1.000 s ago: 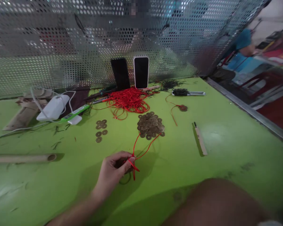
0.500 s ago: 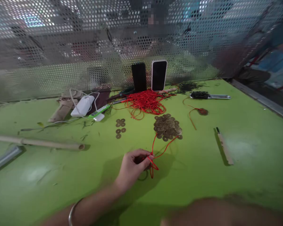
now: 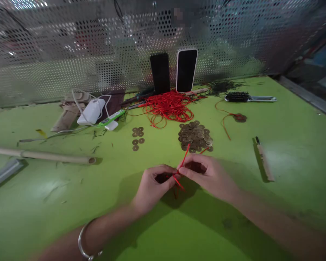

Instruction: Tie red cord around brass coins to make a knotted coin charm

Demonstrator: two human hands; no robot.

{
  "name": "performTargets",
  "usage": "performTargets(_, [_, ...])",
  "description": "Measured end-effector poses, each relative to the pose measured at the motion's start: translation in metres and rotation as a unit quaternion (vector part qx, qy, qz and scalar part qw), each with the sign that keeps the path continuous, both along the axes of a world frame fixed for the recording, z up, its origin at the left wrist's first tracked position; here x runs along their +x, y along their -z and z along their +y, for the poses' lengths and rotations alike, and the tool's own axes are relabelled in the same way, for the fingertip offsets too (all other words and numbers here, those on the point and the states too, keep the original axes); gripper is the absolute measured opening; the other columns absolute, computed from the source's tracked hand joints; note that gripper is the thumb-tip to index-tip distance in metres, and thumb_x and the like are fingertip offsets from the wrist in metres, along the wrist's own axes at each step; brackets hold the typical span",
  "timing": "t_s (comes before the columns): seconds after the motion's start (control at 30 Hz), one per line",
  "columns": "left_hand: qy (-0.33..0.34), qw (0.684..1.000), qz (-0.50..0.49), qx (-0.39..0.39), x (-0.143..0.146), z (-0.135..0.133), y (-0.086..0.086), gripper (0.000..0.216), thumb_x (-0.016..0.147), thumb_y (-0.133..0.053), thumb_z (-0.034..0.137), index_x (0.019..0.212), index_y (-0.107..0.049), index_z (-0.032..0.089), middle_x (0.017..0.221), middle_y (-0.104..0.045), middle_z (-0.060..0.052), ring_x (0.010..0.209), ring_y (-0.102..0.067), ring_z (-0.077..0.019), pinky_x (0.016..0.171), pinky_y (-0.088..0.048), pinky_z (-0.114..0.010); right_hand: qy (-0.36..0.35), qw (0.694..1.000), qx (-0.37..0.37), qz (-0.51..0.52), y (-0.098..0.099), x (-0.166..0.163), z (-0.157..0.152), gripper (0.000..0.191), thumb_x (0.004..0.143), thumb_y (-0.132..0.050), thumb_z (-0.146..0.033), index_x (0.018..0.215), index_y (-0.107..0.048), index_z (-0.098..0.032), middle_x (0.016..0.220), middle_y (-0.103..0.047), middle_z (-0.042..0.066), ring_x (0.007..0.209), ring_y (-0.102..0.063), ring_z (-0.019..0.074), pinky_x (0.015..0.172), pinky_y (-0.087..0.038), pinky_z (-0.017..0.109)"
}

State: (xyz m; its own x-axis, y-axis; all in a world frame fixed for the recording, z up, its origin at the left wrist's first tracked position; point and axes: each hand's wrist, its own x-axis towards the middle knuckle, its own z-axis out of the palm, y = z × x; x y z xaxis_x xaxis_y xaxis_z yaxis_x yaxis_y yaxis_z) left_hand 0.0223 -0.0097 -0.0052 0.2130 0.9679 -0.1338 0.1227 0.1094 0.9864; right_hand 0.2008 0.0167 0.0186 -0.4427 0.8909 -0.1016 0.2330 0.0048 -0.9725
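My left hand (image 3: pixel 153 186) pinches a short red cord (image 3: pixel 179 181) just above the green table (image 3: pixel 57 203). My right hand (image 3: pixel 208 175) meets it from the right, thumb and fingers closed on the same cord, whose loose ends stick up toward a heap of brass coins (image 3: pixel 195 136). Whether a coin hangs on the cord is hidden by my fingers. A bracelet circles my left wrist.
A tangle of red cord (image 3: pixel 168 107) lies in front of two phones (image 3: pixel 174 71) propped on the perforated metal wall. Several loose coins (image 3: pixel 137 137), a white charger with cable (image 3: pixel 91 111), a bamboo tube (image 3: pixel 43 156), a hairbrush (image 3: pixel 247 98) and a small stick (image 3: pixel 264 159) lie around.
My right hand has come in from the lower right and taken hold of the cord beside my left hand. The view has tilted slightly.
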Motion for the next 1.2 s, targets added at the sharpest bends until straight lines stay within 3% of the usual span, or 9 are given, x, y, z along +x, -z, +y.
performTargets(0.2, [-0.009, 1.0, 0.015, 0.004, 0.0007, 0.0014, 0.0001, 0.009, 0.074, -0.069, 0.022, 0.076, -0.071, 0.014, 0.072, -0.067, -0.003, 0.063, -0.058, -0.0101, 0.057, -0.046, -0.018, 0.077, 0.996, 0.001, 0.034, 0.0064, 0.0052, 0.0025, 0.009, 0.081, -0.064, -0.03, 0.084, -0.065, -0.021, 0.071, -0.06, -0.001, 0.063, -0.054, 0.0115, 0.052, -0.039, 0.021])
performTargets(0.4, [0.005, 1.0, -0.002, 0.0, 0.002, 0.0016, -0.0022, 0.005, 0.075, -0.068, 0.018, 0.076, -0.071, 0.014, 0.073, -0.068, -0.003, 0.064, -0.058, -0.0091, 0.059, -0.047, -0.017, 0.006, 0.999, -0.047, 0.026, 0.0071, 0.0048, -0.0004, 0.019, 0.081, -0.064, -0.027, 0.099, -0.066, -0.022, 0.079, -0.065, 0.0, 0.067, -0.058, 0.0114, 0.054, -0.043, 0.02])
performTargets(0.53, [0.011, 1.0, -0.016, -0.003, 0.0027, 0.0024, -0.0049, 0.003, 0.074, -0.068, 0.016, 0.076, -0.071, 0.015, 0.076, -0.068, -0.002, 0.067, -0.06, -0.0091, 0.061, -0.048, -0.016, 0.023, 0.999, -0.023, 0.022, 0.0068, 0.0028, -0.0019, 0.011, 0.081, -0.064, -0.028, 0.088, -0.069, -0.021, 0.077, -0.066, 0.0, 0.066, -0.059, 0.0113, 0.057, -0.045, 0.021])
performTargets(0.77, [0.012, 1.0, 0.005, -0.016, 0.0001, 0.0007, -0.0057, 0.006, 0.073, -0.07, 0.018, 0.078, -0.071, 0.015, 0.073, -0.067, -0.002, 0.061, -0.058, -0.0081, 0.055, -0.047, -0.016, 0.114, 0.992, 0.034, 0.042, 0.0038, 0.0073, 0.0016, 0.011, 0.079, -0.066, -0.027, 0.087, -0.069, -0.019, 0.068, -0.059, -0.001, 0.053, -0.049, 0.0089, 0.043, -0.035, 0.019])
performTargets(0.9, [-0.002, 1.0, 0.003, -0.008, 0.0, 0.0006, -0.004, 0.005, 0.073, -0.07, 0.017, 0.077, -0.071, 0.015, 0.073, -0.068, -0.002, 0.062, -0.059, -0.0084, 0.056, -0.048, -0.016, 0.049, 0.998, -0.007, 0.036, 0.004, 0.0092, 0.0016, 0.024, 0.079, -0.066, -0.026, 0.102, -0.065, -0.022, 0.079, -0.063, 0.0, 0.061, -0.054, 0.0101, 0.047, -0.039, 0.019])
performTargets(1.0, [0.003, 1.0, -0.008, -0.004, 0.0004, 0.0012, -0.0033, 0.005, 0.075, -0.068, 0.018, 0.079, -0.071, 0.017, 0.077, -0.069, -0.001, 0.066, -0.061, -0.009, 0.061, -0.05, -0.017, 0.005, 1.0, -0.021, 0.02, 0.004, 0.0071, -0.0008, 0.017, 0.082, -0.062, -0.028, 0.098, -0.065, -0.022, 0.082, -0.065, 0.0, 0.067, -0.058, 0.0114, 0.052, -0.043, 0.02])
performTargets(1.1, [0.015, 1.0, -0.008, 0.003, 0.0009, 0.0016, -0.004, 0.005, 0.076, -0.068, 0.018, 0.079, -0.071, 0.017, 0.079, -0.069, -0.002, 0.069, -0.062, -0.0097, 0.063, -0.051, -0.017, 0.022, 1.0, 0.013, 0.013, 0.0037, 0.0047, -0.0025, 0.011, 0.084, -0.061, -0.029, 0.084, -0.067, -0.02, 0.08, -0.066, 0.001, 0.071, -0.06, 0.0127, 0.058, -0.046, 0.022])
performTargets(1.2, [0.034, 0.999, 0.014, 0.007, 0.0007, 0.0016, -0.005, 0.007, 0.076, -0.068, 0.019, 0.081, -0.07, 0.015, 0.078, -0.068, -0.003, 0.067, -0.061, -0.0109, 0.061, -0.05, -0.019, 0.047, 0.998, 0.042, 0.027, 0.0026, 0.0047, -0.0027, 0.009, 0.082, -0.063, -0.028, 0.083, -0.068, -0.02, 0.077, -0.066, 0.001, 0.066, -0.06, 0.0124, 0.056, -0.047, 0.022])
